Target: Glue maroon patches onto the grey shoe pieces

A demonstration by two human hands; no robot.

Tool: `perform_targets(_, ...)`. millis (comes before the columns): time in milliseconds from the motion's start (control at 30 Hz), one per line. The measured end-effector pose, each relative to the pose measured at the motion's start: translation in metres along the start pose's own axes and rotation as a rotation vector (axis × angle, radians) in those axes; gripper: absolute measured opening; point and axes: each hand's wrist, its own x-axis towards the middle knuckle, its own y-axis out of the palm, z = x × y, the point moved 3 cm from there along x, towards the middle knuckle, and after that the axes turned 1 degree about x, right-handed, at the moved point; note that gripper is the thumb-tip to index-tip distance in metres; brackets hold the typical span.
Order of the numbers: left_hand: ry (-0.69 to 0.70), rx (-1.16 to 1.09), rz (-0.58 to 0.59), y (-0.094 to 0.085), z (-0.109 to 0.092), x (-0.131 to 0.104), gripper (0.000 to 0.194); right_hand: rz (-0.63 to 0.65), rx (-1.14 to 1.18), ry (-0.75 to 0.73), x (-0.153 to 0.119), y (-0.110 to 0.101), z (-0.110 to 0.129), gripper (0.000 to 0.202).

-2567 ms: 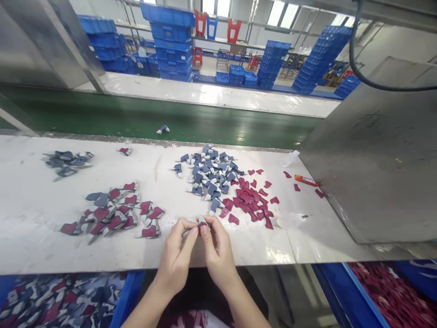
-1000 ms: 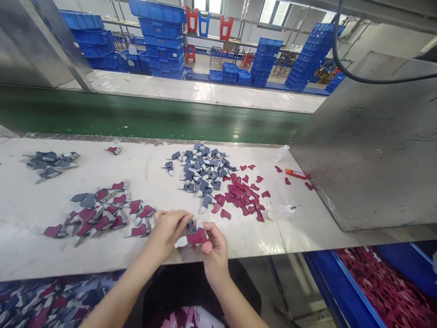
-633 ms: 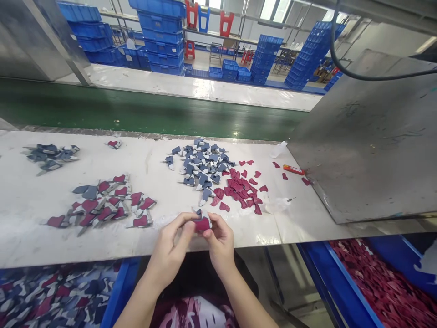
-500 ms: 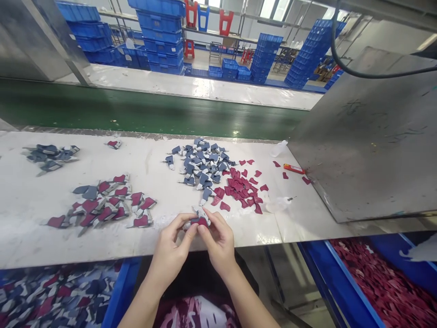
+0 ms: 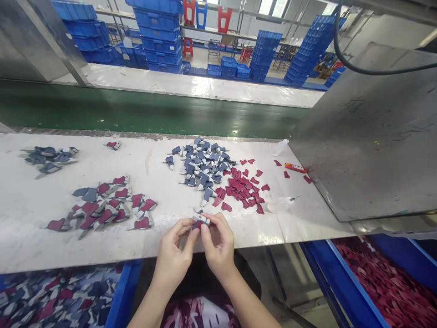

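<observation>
My left hand (image 5: 175,246) and my right hand (image 5: 218,239) pinch one small moulded part (image 5: 201,219) between them at the table's front edge. The part is grey-white and blue with a dark red face turned toward my thumbs; fingertips cover much of it. Just beyond my hands lies a heap of blue and white parts (image 5: 205,164). Beside that heap, to the right, is a pile of flat dark red pieces (image 5: 242,187). Parts with red faces (image 5: 105,207) lie in a group to the left of my hands.
Farther left sits a small cluster of blue-grey parts (image 5: 49,157). A clear squeeze bottle (image 5: 282,203) and a red-orange stick-shaped item (image 5: 295,168) lie at right, near a metal panel (image 5: 375,150). Blue bins stand below: mixed parts (image 5: 58,296), red pieces (image 5: 396,282). A green belt (image 5: 170,109) runs behind.
The part in my fingers has tilted, showing more of its grey-white side and less of its red face. Both hands keep hold in nearly the same place.
</observation>
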Motion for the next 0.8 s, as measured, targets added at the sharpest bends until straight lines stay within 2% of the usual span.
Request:
perform_targets(100, -0.002, 0.069, 0.008, -0.005, 0.004, 0.005, 0.024, 0.024, -0.039, 0.013, 0.001, 0.006, -0.005, 0.022)
perform_targets(167, 0.019, 0.165, 0.002, -0.015, 0.006, 0.011, 0.026, 0.081, -0.072, 0.004, 0.002, 0.007, -0.006, 0.027)
perform_targets(267, 0.212, 0.485, -0.129, -0.04, 0.001, 0.022, 0.024, 0.059, -0.151, -0.126, 0.004, -0.006, -0.004, 0.039)
perform_targets(367, 0.456, 0.859, -0.357, -0.064, -0.01, 0.029, 0.021, -0.154, -0.299, -0.321, 0.005, -0.04, 0.0, 0.039)
perform_targets(467, 0.477, 1.054, -0.58, -0.076, -0.016, 0.033, 0.021, -0.457, -0.552, -0.438, 0.005, -0.078, -0.002, 0.033)
perform_targets(533, 0.492, 1.059, -0.618, -0.071, -0.016, 0.033, 0.028, -0.642, -0.732, -0.401, 0.007, -0.098, -0.006, 0.025)
perform_targets(567, 0.532, 1.034, -0.563, -0.065, -0.016, 0.034, 0.03, -0.71, -0.808, -0.35, 0.008, -0.106, -0.009, 0.022)
perform_targets(633, 0.645, 0.958, -0.325, -0.046, -0.012, 0.036, 0.031, -0.77, -0.911, -0.221, 0.012, -0.119, -0.016, 0.019)
perform_targets(700, 0.73, 0.895, -0.055, -0.026, -0.005, 0.039, 0.034, -0.701, -0.95, -0.105, 0.017, -0.126, -0.025, 0.022)
perform_targets(733, 0.75, 0.88, 0.039, -0.018, -0.002, 0.04, 0.035, -0.64, -0.954, -0.06, 0.019, -0.129, -0.029, 0.026)
perform_targets(800, 0.754, 0.878, 0.139, -0.007, 0.002, 0.044, 0.034, -0.523, -0.944, -0.003, 0.023, -0.132, -0.037, 0.036)
